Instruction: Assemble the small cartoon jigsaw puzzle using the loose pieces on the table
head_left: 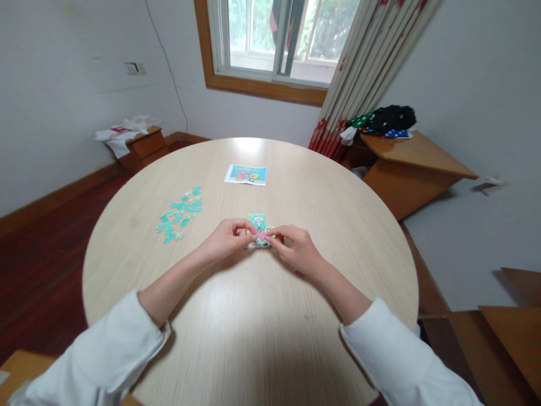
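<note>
A small, partly assembled jigsaw puzzle [257,219] with a cartoon picture lies on the round table near its middle. Just over its lower part, a pink puzzle piece [261,235] shows between my fingertips. My left hand [230,237] is closed in a pinch at the piece's left side. From the right, my right hand [296,245] pinches the same piece with thumb and forefinger. My fingers cover parts of the puzzle's lower edge. A dark piece with some pink [299,273] lies on the table, partly under my right wrist.
Loose turquoise puzzle pieces [180,214] lie scattered at the table's left. A printed cartoon picture sheet [245,175] lies farther back on the round table [236,338]. Behind are a window, a curtain [367,62] and a wooden cabinet [414,169] with cloths on top.
</note>
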A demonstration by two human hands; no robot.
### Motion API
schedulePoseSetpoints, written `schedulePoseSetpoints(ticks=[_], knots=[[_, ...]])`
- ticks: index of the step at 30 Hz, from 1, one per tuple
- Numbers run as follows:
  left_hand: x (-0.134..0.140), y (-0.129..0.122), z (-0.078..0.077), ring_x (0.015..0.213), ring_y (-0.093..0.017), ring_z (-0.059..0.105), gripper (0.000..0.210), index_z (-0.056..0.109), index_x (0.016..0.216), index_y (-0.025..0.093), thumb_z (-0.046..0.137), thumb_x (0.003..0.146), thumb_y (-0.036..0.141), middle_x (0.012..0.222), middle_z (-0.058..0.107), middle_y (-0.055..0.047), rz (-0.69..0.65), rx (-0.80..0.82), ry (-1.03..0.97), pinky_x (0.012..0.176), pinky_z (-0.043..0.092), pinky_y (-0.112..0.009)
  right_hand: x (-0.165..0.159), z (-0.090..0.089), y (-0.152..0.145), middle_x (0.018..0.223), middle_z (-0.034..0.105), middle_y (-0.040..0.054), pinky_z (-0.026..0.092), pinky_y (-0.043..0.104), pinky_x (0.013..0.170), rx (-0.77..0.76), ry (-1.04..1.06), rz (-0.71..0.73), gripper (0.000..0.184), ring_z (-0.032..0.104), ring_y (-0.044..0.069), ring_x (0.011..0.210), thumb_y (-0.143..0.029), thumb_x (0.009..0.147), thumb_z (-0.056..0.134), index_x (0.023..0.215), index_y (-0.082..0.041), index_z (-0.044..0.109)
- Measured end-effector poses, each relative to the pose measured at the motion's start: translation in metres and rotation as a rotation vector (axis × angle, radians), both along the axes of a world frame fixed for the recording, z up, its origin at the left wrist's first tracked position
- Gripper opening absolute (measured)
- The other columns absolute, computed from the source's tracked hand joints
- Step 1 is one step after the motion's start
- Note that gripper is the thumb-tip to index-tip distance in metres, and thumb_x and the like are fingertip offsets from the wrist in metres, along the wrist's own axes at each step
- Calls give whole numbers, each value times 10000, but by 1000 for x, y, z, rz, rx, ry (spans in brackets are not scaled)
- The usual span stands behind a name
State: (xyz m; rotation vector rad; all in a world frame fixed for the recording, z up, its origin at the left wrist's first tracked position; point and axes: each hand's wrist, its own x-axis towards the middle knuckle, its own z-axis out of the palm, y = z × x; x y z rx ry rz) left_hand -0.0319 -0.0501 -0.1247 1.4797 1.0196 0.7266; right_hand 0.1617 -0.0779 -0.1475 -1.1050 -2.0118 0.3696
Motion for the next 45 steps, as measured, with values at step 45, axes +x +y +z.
schedulePoseSetpoints(ticks=[45], knots=[[-2,4,-7,455,-55,267,257,620,695,139,708,668,380,460,332,86,-15,107,-29,459,168,-204,1,0,0,757,735,45,460,271,650,-1,-4,-13,132,613,138,638,-205,845,604,855,-193,735]])
